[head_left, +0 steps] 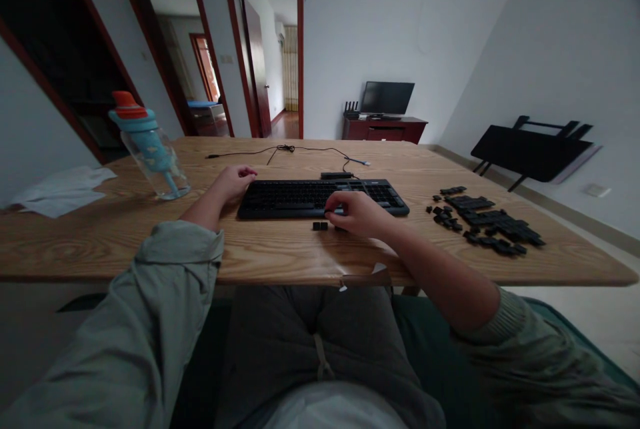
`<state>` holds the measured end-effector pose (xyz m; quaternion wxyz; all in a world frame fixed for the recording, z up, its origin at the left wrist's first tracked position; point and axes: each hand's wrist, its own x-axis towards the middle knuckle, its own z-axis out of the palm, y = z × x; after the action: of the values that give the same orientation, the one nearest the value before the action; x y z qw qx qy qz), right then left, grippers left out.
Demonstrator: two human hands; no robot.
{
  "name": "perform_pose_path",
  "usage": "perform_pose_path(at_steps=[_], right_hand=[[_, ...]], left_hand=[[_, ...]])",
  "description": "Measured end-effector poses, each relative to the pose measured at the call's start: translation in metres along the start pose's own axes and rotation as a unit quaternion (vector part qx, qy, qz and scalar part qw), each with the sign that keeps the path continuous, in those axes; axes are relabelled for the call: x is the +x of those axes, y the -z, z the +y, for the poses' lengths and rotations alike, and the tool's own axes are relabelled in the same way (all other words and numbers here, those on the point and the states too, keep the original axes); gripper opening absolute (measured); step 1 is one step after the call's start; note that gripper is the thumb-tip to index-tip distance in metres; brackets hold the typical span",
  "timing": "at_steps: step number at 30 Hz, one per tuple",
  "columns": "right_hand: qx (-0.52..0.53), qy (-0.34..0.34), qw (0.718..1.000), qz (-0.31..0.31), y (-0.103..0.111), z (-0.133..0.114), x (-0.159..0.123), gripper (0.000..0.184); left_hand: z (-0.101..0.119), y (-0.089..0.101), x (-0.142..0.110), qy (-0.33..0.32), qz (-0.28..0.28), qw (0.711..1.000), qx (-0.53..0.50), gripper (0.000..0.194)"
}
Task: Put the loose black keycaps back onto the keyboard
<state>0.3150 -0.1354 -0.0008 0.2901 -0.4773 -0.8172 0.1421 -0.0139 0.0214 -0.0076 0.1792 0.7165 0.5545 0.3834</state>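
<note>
A black keyboard [285, 205] lies flat on the wooden table in front of me. At its far left corner is my left hand [234, 182], fingers curled against the edge and holding it. My right hand [359, 213] is over the keyboard's near edge, right of the middle, with thumb and forefinger pinched on a small black keycap [327, 213]. Two loose keycaps [320, 226] lie side by side on the table just below. Another dark piece is partly hidden under my right hand. The fingers of that hand cover some of the keys.
Many loose black keycaps [500, 223] are spread at the right. A clear bottle [155, 155] with a blue and red lid stands left, beside white tissue [65, 190]. Behind the keyboard lie a thin cable [315, 148] and a black bar [336, 175]. Torn edging [367, 277] shows at the table's front.
</note>
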Motion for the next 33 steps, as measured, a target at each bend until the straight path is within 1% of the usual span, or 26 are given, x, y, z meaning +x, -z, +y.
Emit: perform_pose_path(at_steps=[3, 5, 8, 18, 24, 28, 33], right_hand=[[0.001, -0.011, 1.000, 0.002, -0.0027, 0.0081, -0.0009, 0.014], [0.003, -0.006, 1.000, 0.000, -0.0034, 0.0106, -0.0021, 0.013], [0.003, 0.000, 1.000, -0.004, -0.0044, 0.0104, -0.0043, 0.013], [-0.006, -0.024, 0.998, -0.049, -0.0027, 0.0094, -0.0084, 0.013], [-0.026, -0.013, 0.998, -0.062, -0.0038, 0.0087, -0.0078, 0.012], [-0.052, 0.012, 0.997, -0.061, -0.0036, 0.0088, -0.0076, 0.011], [-0.045, 0.018, 0.997, -0.064, -0.0021, 0.0094, -0.0082, 0.014]], left_hand=[[-0.0014, -0.0007, 0.0002, -0.002, 0.000, 1.000, 0.003, 0.025], [-0.0025, -0.0007, 0.0004, -0.003, 0.002, 1.000, 0.008, 0.026], [-0.0027, 0.0000, 0.0005, -0.004, 0.002, 1.000, 0.012, 0.026], [0.0011, -0.0010, -0.0017, 0.007, 0.010, 1.000, 0.003, 0.023], [-0.0016, -0.0011, -0.0006, -0.004, 0.008, 1.000, 0.002, 0.023], [-0.0047, -0.0021, 0.0012, -0.008, 0.004, 1.000, 0.005, 0.025], [-0.0048, -0.0021, 0.0015, -0.005, 0.011, 1.000, 0.007, 0.024]])
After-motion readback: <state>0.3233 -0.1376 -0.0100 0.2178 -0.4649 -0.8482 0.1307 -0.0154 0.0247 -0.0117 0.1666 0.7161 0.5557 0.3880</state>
